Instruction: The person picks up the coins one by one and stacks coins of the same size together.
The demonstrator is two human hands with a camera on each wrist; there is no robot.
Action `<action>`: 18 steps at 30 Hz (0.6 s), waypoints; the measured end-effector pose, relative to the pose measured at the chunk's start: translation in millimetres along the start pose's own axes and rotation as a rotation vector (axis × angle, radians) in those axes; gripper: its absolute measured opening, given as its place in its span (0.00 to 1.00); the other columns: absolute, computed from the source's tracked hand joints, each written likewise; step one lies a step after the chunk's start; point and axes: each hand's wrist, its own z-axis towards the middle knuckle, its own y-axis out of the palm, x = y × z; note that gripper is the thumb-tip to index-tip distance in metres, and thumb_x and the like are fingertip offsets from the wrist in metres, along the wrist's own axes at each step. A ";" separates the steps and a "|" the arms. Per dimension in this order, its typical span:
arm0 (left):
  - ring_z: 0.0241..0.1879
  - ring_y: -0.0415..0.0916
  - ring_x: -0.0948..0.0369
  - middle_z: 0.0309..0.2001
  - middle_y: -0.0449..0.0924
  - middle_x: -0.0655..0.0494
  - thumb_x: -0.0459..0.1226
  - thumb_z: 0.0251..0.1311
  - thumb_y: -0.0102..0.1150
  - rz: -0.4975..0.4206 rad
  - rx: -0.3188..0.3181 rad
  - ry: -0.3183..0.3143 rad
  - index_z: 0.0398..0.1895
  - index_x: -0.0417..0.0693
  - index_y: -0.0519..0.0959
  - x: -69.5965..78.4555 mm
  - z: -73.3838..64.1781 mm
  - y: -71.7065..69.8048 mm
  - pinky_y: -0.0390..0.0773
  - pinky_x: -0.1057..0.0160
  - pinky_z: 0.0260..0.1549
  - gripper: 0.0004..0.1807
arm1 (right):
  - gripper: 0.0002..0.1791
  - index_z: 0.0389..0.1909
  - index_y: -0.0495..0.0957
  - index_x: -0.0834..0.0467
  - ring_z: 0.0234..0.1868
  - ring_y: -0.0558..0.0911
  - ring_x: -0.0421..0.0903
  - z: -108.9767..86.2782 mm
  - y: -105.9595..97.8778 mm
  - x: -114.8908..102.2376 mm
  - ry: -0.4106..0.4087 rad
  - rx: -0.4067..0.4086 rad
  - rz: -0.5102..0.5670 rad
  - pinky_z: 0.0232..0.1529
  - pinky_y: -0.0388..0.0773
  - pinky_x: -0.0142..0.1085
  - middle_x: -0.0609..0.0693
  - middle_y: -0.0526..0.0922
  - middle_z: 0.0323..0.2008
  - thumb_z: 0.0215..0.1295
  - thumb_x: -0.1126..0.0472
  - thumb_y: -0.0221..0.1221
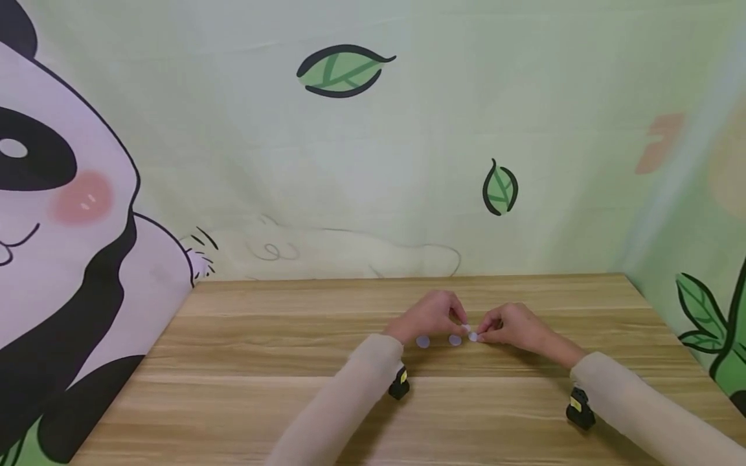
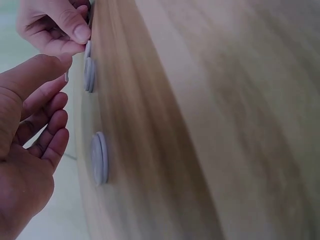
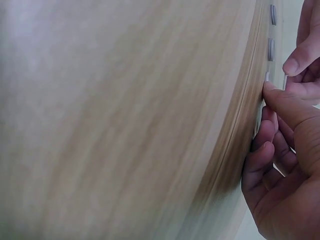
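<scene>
Between thumb and fingertips, my left hand [image 1: 431, 317] pinches a thin white disc [image 3: 285, 81], its edge just showing in both wrist views. My right hand [image 1: 515, 327] grips another white disc [image 1: 473, 336] at the tabletop, thumb and fingertip on its edge. Left of it sit two small stacks of pale round discs. The nearer stack [image 2: 89, 75] is close beside the right hand's disc, and the farther stack [image 2: 100, 157] stands apart to the left. Each stack looks like two discs laid flat. The hands are close together, with their fingertips partly hiding the held discs.
The wood-grain table [image 1: 262, 362] has its back edge behind the hands, against a printed cloth backdrop [image 1: 408, 162] with a panda and leaves. A small black device [image 1: 399, 383] sits on the left wrist and another black device [image 1: 580, 409] on the right.
</scene>
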 end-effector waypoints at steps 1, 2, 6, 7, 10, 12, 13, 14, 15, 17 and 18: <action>0.39 0.73 0.71 0.39 0.80 0.64 0.41 0.56 0.76 -0.007 -0.003 -0.008 0.32 0.51 0.89 -0.5 0.6 1.2 0.73 0.75 0.42 0.06 | 0.04 0.32 0.88 0.55 0.28 0.75 0.35 -0.1 0.1 0.2 -0.003 0.000 0.002 0.32 0.72 0.29 0.41 0.86 0.28 0.61 0.59 0.71; 0.39 0.73 0.71 0.38 0.81 0.65 0.41 0.56 0.76 -0.011 -0.006 -0.010 0.32 0.52 0.88 -0.8 1.2 2.2 0.73 0.74 0.42 0.06 | 0.04 0.32 0.88 0.55 0.29 0.75 0.35 -0.3 0.0 0.5 -0.005 0.001 0.003 0.32 0.73 0.29 0.41 0.86 0.28 0.61 0.59 0.71; 0.38 0.73 0.71 0.35 0.82 0.67 0.42 0.55 0.77 -0.019 -0.013 -0.005 0.31 0.52 0.88 -1.1 4.1 5.6 0.73 0.74 0.42 0.07 | 0.03 0.32 0.87 0.55 0.29 0.76 0.35 -0.9 0.0 2.0 -0.017 0.011 0.009 0.33 0.74 0.29 0.41 0.86 0.28 0.61 0.60 0.72; 0.37 0.73 0.71 0.35 0.83 0.67 0.43 0.55 0.77 -0.017 -0.017 -0.003 0.31 0.52 0.88 -0.9 4.6 6.5 0.73 0.74 0.42 0.07 | 0.03 0.31 0.87 0.54 0.29 0.76 0.35 -0.9 0.3 2.5 -0.021 0.012 0.009 0.33 0.74 0.29 0.41 0.86 0.28 0.61 0.60 0.72; 0.36 0.73 0.71 0.33 0.84 0.67 0.43 0.55 0.77 -0.012 -0.027 -0.002 0.31 0.51 0.89 0.9 5.1 8.5 0.73 0.74 0.42 0.07 | 0.03 0.32 0.87 0.53 0.30 0.77 0.35 -0.4 1.3 3.8 -0.027 0.009 0.016 0.34 0.74 0.30 0.40 0.86 0.29 0.61 0.60 0.72; 0.35 0.74 0.72 0.32 0.83 0.67 0.42 0.55 0.77 -0.006 -0.035 -0.011 0.31 0.51 0.88 2.2 5.1 9.6 0.73 0.75 0.41 0.07 | 0.03 0.32 0.87 0.52 0.30 0.77 0.35 0.3 1.7 4.0 -0.032 0.003 0.019 0.35 0.75 0.30 0.40 0.87 0.29 0.62 0.59 0.71; 0.34 0.74 0.71 0.32 0.83 0.67 0.42 0.55 0.77 -0.008 -0.038 -0.014 0.31 0.51 0.88 2.7 5.2 10.6 0.73 0.74 0.41 0.07 | 0.02 0.32 0.87 0.52 0.30 0.77 0.35 0.4 1.8 4.1 -0.033 0.002 0.017 0.35 0.75 0.30 0.40 0.86 0.29 0.62 0.59 0.71; 0.33 0.75 0.71 0.31 0.83 0.67 0.41 0.56 0.77 -0.007 -0.040 -0.017 0.31 0.51 0.88 3.3 5.4 11.3 0.73 0.75 0.40 0.06 | 0.02 0.32 0.87 0.52 0.30 0.77 0.35 0.5 1.9 4.1 -0.033 0.000 0.018 0.35 0.75 0.30 0.40 0.86 0.29 0.62 0.59 0.71; 0.32 0.75 0.71 0.31 0.83 0.66 0.41 0.56 0.77 -0.007 -0.041 -0.016 0.31 0.50 0.88 3.9 5.7 12.1 0.74 0.75 0.39 0.06 | 0.02 0.32 0.87 0.52 0.30 0.77 0.35 0.5 1.9 4.1 -0.035 -0.001 0.018 0.35 0.75 0.30 0.40 0.86 0.29 0.62 0.59 0.71; 0.31 0.75 0.71 0.31 0.83 0.66 0.40 0.55 0.77 -0.003 -0.042 -0.014 0.31 0.49 0.88 5.2 6.8 13.5 0.74 0.75 0.38 0.06 | 0.02 0.32 0.87 0.52 0.30 0.77 0.34 0.2 1.7 3.9 -0.035 0.002 0.015 0.35 0.75 0.30 0.39 0.86 0.29 0.62 0.59 0.71; 0.30 0.75 0.71 0.30 0.83 0.66 0.39 0.55 0.77 -0.001 -0.043 -0.010 0.31 0.49 0.88 5.9 7.5 13.9 0.74 0.75 0.37 0.06 | 0.02 0.32 0.87 0.52 0.30 0.77 0.34 0.0 1.4 3.5 -0.036 0.005 0.016 0.35 0.75 0.30 0.40 0.86 0.29 0.62 0.59 0.71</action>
